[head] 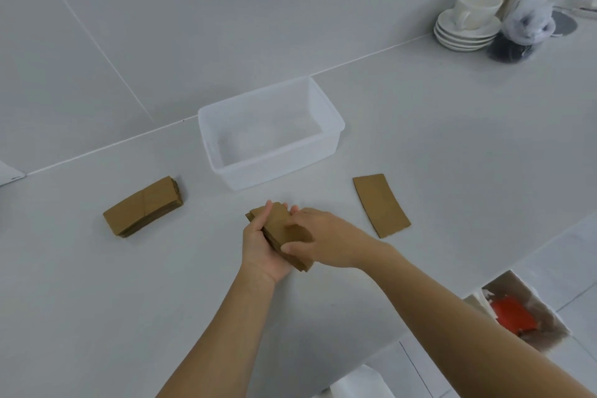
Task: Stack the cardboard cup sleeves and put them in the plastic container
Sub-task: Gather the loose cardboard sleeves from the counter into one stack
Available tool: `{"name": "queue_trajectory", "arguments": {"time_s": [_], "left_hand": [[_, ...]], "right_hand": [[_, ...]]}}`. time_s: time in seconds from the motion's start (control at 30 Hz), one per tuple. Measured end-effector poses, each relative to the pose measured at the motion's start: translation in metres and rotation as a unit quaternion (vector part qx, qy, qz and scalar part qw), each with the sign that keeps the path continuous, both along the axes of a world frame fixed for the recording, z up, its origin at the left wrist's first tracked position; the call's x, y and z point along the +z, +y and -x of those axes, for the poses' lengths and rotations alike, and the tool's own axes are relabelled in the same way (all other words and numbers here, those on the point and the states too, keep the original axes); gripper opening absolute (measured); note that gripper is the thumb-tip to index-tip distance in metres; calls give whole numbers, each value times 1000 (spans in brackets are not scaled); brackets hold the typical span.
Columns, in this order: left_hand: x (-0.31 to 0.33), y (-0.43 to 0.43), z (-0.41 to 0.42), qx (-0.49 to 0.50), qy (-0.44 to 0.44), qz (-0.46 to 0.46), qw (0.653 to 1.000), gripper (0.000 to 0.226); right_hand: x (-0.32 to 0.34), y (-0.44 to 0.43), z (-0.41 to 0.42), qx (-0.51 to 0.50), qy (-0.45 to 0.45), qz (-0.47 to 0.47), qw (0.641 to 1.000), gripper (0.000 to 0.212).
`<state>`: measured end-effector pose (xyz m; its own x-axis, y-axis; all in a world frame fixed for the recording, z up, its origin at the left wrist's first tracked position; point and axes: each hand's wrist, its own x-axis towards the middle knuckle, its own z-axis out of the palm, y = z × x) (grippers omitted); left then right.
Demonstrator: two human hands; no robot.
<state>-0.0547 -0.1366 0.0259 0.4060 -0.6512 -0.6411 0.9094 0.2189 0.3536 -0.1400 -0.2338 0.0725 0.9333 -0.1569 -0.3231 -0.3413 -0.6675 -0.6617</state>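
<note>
A stack of brown cardboard cup sleeves (281,223) is held between both hands just above the white table, in front of the container. My left hand (263,247) cups the stack from the left and below. My right hand (318,237) presses on it from the right, thumb along the near edge. The clear plastic container (332,119) stands behind the hands with nothing in it. A second stack of sleeves (143,205) lies on the table to the left. One single flat sleeve (380,204) lies to the right.
At the back right stand stacked white saucers with a white cup (466,21), and bagged stacks of dark lids (529,10). Beyond the table's right edge, on the floor, is an open box with something red (517,315). The wall rises behind the container.
</note>
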Motion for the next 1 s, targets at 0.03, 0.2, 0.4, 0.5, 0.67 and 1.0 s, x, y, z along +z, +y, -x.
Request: {"name": "queue_trajectory", "arguments": {"time_s": [0.03, 0.2, 0.4, 0.5, 0.67, 1.0], "left_hand": [[0, -3, 1, -10, 4, 4, 1000, 35], [-1, -16, 3, -11, 25, 25, 999, 32], [-4, -24, 4, -22, 10, 11, 1000, 30], [-5, -24, 4, -23, 6, 15, 1000, 29], [-4, -20, 1, -22, 5, 20, 1000, 29], [0, -4, -10, 35, 17, 33, 999, 35]], "right_hand": [[3, -7, 2, -18, 7, -17, 1000, 46], [-4, -45, 14, -202, -25, 109, 973, 49], [-41, -63, 34, -339, 57, 209, 915, 76], [-59, -58, 42, -353, 86, 208, 908, 78], [-62, -48, 40, -349, 67, 258, 898, 58], [-25, -25, 14, -270, -2, 150, 951, 29]]}}
